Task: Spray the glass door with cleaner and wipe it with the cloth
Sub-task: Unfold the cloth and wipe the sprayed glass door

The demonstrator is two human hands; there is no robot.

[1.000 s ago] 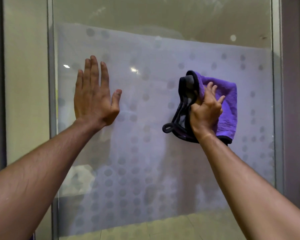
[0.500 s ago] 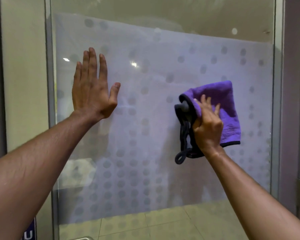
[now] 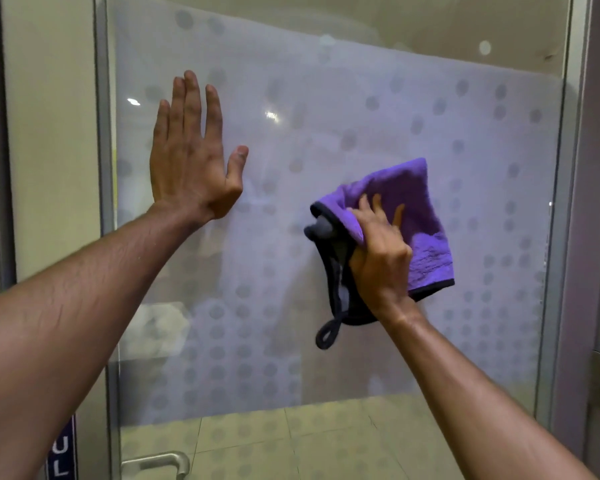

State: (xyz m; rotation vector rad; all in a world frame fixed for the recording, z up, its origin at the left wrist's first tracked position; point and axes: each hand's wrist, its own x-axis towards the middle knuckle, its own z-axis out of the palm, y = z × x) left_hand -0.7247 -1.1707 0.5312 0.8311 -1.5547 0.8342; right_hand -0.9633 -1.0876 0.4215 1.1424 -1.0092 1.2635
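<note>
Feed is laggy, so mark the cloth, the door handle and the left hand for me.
cloth (image 3: 426,216), head view, on its purple face.
door handle (image 3: 163,460), head view, on the metal bar.
left hand (image 3: 191,168), head view, on its back.

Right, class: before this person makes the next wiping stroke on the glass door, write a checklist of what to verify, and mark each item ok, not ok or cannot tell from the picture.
1. Purple cloth gripped: ok, the right hand is closed on it.
2. Cloth against the glass door: ok, it lies spread on the frosted panel.
3. Door steadied: ok, the left hand is flat on the glass, fingers spread.
4. Cloth's dark hanging loop clear of the door handle: ok, the handle is well below.
5. Glass wet with cleaner: cannot tell, no spray marks show.
6. Spray bottle within reach: cannot tell, none in view.
</note>
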